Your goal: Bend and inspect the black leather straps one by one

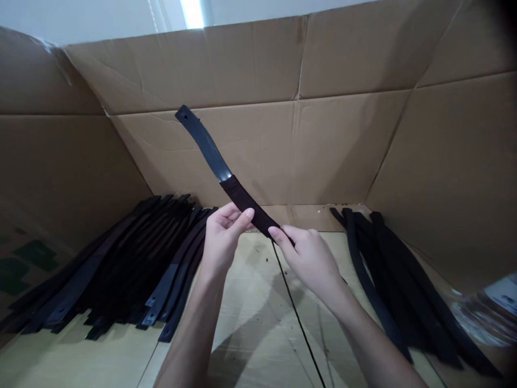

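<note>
Both hands hold one curved black strip (205, 145), raised above the table and slanting from upper left to lower right. Dark cord is wound tightly around its middle, forming a wrapped section (246, 200). My left hand (226, 231) pinches this wrapping between thumb and fingers. Closed around the strip at the lower end of the wrapping is my right hand (305, 250), its thumb on top; the strip's lower end is mostly hidden behind it. A loose length of cord (297, 312) runs from the wrapping down past the bottom of the view. Two small holes show at the strip's upper end.
A large pile of similar black strips (121, 264), some cord-wrapped, lies on the left. Several more strips (388, 269) lie on the right beside a clear plastic bottle (488, 312). Cardboard walls (250, 70) surround the pale table (258, 334), which has small dark specks.
</note>
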The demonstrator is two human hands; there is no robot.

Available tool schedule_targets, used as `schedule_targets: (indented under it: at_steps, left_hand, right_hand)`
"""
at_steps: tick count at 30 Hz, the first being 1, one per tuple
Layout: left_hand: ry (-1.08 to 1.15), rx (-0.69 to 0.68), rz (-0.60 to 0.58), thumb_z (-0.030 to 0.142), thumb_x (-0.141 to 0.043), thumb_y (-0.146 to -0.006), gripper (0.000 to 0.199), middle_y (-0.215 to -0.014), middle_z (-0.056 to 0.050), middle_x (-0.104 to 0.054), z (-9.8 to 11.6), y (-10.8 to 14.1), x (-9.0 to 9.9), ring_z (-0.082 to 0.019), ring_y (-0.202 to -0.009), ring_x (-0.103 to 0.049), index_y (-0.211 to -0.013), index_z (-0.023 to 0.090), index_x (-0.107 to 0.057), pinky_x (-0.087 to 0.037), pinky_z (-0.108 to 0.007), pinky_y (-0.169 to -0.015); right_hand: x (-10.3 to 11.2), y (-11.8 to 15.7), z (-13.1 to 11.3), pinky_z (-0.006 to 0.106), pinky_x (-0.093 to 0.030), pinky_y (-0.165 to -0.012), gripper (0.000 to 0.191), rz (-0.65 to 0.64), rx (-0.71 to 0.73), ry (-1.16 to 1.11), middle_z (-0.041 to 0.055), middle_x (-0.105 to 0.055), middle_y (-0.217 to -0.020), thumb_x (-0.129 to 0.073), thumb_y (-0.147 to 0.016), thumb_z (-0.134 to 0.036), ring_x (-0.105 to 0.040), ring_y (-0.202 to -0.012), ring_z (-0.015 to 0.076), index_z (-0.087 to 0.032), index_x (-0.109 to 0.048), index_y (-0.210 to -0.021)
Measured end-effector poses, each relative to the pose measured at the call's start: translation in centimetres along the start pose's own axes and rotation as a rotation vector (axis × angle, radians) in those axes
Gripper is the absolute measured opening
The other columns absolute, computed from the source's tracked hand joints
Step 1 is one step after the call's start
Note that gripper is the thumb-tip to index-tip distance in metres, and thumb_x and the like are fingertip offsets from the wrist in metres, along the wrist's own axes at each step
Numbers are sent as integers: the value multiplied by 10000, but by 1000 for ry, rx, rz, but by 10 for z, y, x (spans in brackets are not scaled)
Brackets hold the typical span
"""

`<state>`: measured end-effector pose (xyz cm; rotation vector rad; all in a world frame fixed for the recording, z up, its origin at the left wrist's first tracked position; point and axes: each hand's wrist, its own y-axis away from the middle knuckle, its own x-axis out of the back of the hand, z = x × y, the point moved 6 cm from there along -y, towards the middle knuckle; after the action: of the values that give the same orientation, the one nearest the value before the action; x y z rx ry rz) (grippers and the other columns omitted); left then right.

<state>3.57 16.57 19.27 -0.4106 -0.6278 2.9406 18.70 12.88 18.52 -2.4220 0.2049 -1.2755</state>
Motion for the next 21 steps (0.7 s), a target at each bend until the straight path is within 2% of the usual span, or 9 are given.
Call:
schedule_targets:
  at_steps: [5, 12, 18, 21]
  left_hand:
    - [-17, -9, 25, 333, -707, -782, 219, -900, -76, -746, 1, 0, 0, -181, -776, -703, -903, 151, -708, -569, -299, -739]
    - [-80, -20, 61, 444, -619, -839, 307, -789, -70, -734, -1, 1, 0, -170, -678, -689, -828, 150, -711, -562, -278, -641]
    - [-55, -25, 29, 354, -694, -795, 248, -887, -74, -744, 1, 0, 0, -183, -769, -701, -933, 148, -708, -564, -292, -722]
    - [-66, -16, 39, 334, -730, -759, 236, -883, -76, -746, 2, 0, 1, -185, -775, -701, -903, 148, -711, -559, -287, -727]
  right_hand:
    - [0, 0, 0, 267, -179, -476, 521, -3, 6, -16, -5, -535, -501, -326, -971, -530, -443, -440, 114, -197, -606, -685]
    - [0, 1, -1, 267, -178, -470, 531, -2, 8, -23, 0, -536, -497, -326, -971, -532, -440, -435, 113, -191, -582, -654]
    - [2, 0, 0, 273, -157, -472, 508, -4, 4, -14, -9, -519, -490, -343, -963, -531, -412, -428, 109, -197, -579, -661]
    - [2, 0, 0, 272, -153, -468, 507, -12, 8, -24, -9, -516, -491, -347, -962, -527, -405, -425, 107, -195, -574, -653]
